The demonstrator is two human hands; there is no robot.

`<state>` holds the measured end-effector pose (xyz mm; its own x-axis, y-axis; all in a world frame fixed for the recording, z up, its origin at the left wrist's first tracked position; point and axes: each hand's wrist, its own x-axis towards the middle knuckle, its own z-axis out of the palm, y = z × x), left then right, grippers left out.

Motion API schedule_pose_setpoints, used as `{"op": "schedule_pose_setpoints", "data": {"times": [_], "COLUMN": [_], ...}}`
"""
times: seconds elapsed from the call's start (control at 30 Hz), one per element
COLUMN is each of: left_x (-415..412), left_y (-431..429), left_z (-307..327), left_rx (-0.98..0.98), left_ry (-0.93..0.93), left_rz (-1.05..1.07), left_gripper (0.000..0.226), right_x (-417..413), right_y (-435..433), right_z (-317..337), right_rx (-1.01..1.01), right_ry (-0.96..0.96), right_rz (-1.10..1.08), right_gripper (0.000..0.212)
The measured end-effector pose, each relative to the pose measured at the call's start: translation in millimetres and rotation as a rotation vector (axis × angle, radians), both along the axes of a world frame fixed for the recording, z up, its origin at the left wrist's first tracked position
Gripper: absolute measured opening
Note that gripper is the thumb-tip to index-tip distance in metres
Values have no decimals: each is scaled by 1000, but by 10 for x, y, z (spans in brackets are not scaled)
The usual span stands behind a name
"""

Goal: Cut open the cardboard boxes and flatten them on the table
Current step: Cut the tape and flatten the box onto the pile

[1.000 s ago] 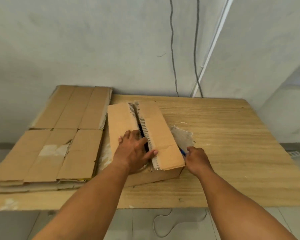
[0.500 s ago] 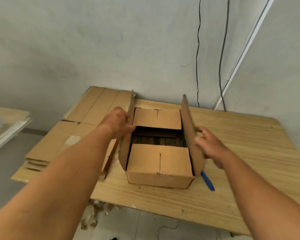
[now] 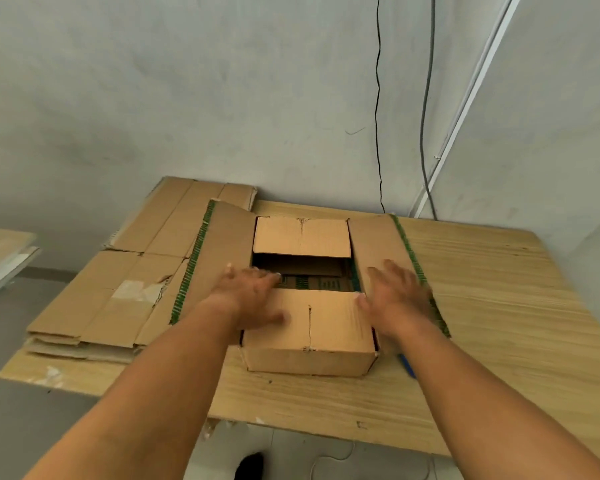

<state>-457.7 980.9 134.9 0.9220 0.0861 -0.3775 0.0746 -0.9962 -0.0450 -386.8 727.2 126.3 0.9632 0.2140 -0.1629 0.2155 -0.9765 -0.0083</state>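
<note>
A pale wall (image 3: 222, 98) rises beyond both hands, with two dark cables (image 3: 378, 133) hanging down it past the right hand. Beneath the hands lies a wooden table (image 3: 499, 306), its bare grain stretching off to the right of the right hand. To the left of the left hand sits a stack (image 3: 118, 289) of flattened cardboard, which overhangs the table's left edge. The box (image 3: 309, 362) stands on the table directly between and under the two hands, its top open. Its long left flap (image 3: 222, 244) and right flap (image 3: 378, 240) are folded outward, each with a green printed strip along the outer edge. The two short inner flaps lie level over the opening, with a dark gap between them. The left hand (image 3: 250, 289) is spread, fingers straight, over the inner edge of the left flap, thumb above the near inner flap. The right hand (image 3: 395, 296) is spread flat over the right flap. Both are blurred, so whether they press down cannot be told. A blue cutter (image 3: 406, 366) lies on the table under the right wrist, beside the box's near right corner.
</note>
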Motion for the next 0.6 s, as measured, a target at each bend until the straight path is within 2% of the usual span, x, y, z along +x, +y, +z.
{"op": "schedule_pose_setpoints", "data": {"times": [0.07,0.13,0.17,0.23,0.27,0.33,0.37,0.4,0.47,0.5,0.53,0.6], "left_x": [37,119,150,174,159,62,1,-67,-179,-214,-248,-312], "left_y": [-64,-106,-111,-97,-94,-108,-120,-138,-205,-240,-278,-364], "left_z": [35,76,146,313,373,460,473,490,510,495,433,189], "left_rx": [-21,55,111,220,232,178,137,46,-265,-370,-401,-276], "left_ry": [172,115,15,-220,-316,-384,-317,-176,203,336,403,341], "left_rz": [-68,-143,-208,-361,-418,-471,-468,-421,-168,-53,18,33], "left_gripper": [130,139,132,106,91,61,52,51,67,75,77,68], "right_x": [-28,-68,-42,44,96,160,154,140,69,28,-17,-65], "right_y": [204,320,318,269,211,118,87,63,41,53,70,115], "right_z": [45,30,76,306,445,633,671,643,385,239,136,75], "right_rx": [-106,-179,-126,96,266,557,563,453,192,147,157,128], "right_ry": [126,206,147,27,100,466,593,640,595,546,511,435], "right_rz": [214,256,247,195,150,1,-33,-15,43,41,30,66], "right_gripper": [90,94,88,77,78,71,62,52,51,56,59,60]}}
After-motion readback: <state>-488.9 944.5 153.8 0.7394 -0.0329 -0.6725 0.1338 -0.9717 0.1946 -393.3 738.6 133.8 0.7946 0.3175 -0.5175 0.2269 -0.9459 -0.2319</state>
